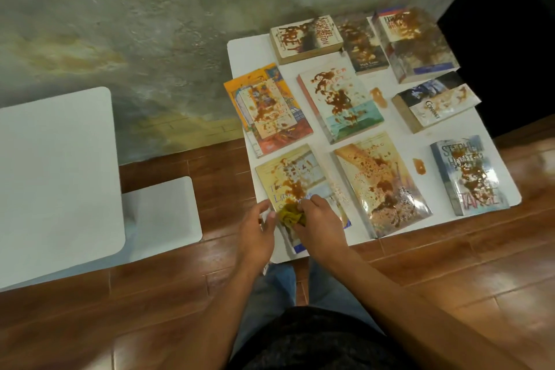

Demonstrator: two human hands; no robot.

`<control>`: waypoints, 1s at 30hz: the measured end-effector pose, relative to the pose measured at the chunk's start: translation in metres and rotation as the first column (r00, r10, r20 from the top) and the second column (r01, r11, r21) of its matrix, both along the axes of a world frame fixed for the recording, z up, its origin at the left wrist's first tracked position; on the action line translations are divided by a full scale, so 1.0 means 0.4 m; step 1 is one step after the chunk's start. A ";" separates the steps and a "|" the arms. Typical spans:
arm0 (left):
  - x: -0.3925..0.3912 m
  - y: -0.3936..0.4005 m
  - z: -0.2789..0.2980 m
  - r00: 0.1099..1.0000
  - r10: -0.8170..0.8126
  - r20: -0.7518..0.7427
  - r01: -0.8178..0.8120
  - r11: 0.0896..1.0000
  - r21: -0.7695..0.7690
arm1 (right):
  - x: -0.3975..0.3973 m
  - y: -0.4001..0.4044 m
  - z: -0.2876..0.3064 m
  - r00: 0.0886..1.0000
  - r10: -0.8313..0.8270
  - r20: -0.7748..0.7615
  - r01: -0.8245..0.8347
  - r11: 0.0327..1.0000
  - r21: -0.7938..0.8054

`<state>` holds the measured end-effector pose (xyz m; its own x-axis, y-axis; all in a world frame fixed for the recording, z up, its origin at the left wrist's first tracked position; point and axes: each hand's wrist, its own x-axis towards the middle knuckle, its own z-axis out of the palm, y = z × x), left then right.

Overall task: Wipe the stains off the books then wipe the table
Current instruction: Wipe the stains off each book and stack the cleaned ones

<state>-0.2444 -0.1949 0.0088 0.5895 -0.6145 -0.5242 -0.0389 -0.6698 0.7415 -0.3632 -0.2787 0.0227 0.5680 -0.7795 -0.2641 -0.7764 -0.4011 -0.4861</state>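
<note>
Looking down from your head, you see a white counter (237, 48) holding nine paperback books laid flat in three rough rows, each cover splashed with brown sauce-like stains. Your right hand (318, 221) is curled around a crumpled yellow-green cloth (290, 216), pressing it onto the lower part of the nearest left book, a pale yellow paperback (295, 173) at the counter's near-left corner. Your left hand (259, 230) lies just beside it at that book's left edge, fingers loosely bent, the thumb next to the cloth; you cannot tell whether it grips anything.

To the right of that book lies a tan paperback (381, 183), then a grey Stephen-titled paperback (470, 174) near the right edge. A small brown smear (419, 166) sits on the bare counter between those two. The middle row holds an orange paperback (267, 108), a white and teal paperback (341, 105) and a thick black and white paperback (435, 105), with a second smear (379, 97) between the last two. At the far edge sits a Michael Crichton paperback (304, 39), a dark paperback (362, 43) and a thick pale paperback (416, 42).

A second white table (57, 171) stands well apart to the left on the wooden floor (450, 279).
</note>
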 end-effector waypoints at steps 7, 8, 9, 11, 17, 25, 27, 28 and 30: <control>0.014 -0.059 -0.011 0.917 0.348 -0.196 -0.322 0.934 0.152 | -0.054 0.011 0.016 0.996 -0.023 -0.092 0.032 0.995 0.097; 0.010 -0.061 -0.007 0.902 0.365 -0.232 -0.331 0.928 0.170 | -0.071 0.015 0.016 0.993 -0.008 -0.118 0.022 0.993 0.116; 0.005 -0.060 -0.002 0.889 0.374 -0.264 -0.336 0.925 0.176 | -0.085 0.020 0.016 0.991 0.011 -0.134 0.007 0.991 0.130; 0.002 -0.052 -0.002 0.882 0.355 -0.310 -0.313 0.933 0.176 | -0.094 0.025 0.011 0.990 0.035 -0.137 -0.014 0.989 0.148; 0.020 -0.043 0.003 0.941 0.196 -0.274 -0.136 0.966 0.221 | -0.024 0.031 0.001 0.998 0.002 -0.066 0.005 0.994 0.105; 0.025 -0.044 0.019 0.948 0.202 -0.247 -0.156 0.969 0.194 | -0.136 0.011 0.011 0.998 -0.009 -0.061 0.022 0.977 0.214; 0.022 -0.043 0.021 0.941 0.206 -0.268 -0.157 0.968 0.194 | -0.156 -0.024 0.021 0.994 -0.100 -0.048 0.107 0.976 0.188; 0.020 -0.044 0.021 0.938 0.205 -0.280 -0.155 0.969 0.191 | -0.162 -0.043 0.028 0.987 -0.156 -0.033 0.159 0.975 0.155; 0.023 -0.047 0.023 0.938 0.201 -0.284 -0.146 0.968 0.204 | -0.164 -0.073 0.039 0.968 -0.249 -0.027 0.251 0.959 0.130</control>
<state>-0.2354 -0.2138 0.0179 0.4766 -0.3975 -0.7841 0.2954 -0.7676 0.5688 -0.4290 -0.3077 0.0383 0.3564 -0.8542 -0.3785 -0.8488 -0.1266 -0.5133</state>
